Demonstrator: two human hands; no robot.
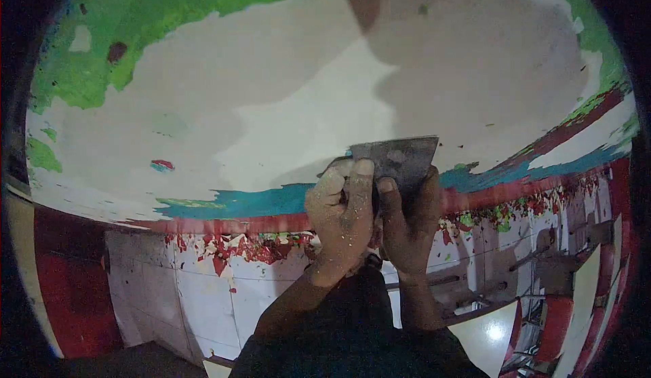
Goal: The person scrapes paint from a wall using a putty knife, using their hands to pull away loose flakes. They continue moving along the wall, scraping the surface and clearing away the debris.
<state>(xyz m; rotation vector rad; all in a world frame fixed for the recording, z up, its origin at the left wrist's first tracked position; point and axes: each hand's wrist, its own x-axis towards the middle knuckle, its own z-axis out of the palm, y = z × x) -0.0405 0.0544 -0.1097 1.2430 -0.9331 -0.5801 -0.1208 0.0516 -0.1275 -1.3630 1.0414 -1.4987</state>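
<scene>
A flat grey metal scraper blade [407,155] is held up against the wall, its wide edge slanting upward. My left hand [344,208], dusted with pale specks, is closed on the scraper from the left, its thumb lying along the lower blade. From the other side my right hand [409,225] wraps the scraper, thumb on the blade's face and fingers behind its right edge. The handle is mostly hidden by my hands. Around the blade the wall [312,120] is bare whitish grey, with a teal paint strip [264,200] just below.
Ragged green paint [169,8] borders the upper wall. A red band [230,225] runs along its base. Red, white and green paint flakes [237,250] litter the tiled floor [203,303]. Chairs or tables with metal legs [536,310] stand at the lower right. Shadows fall across the wall.
</scene>
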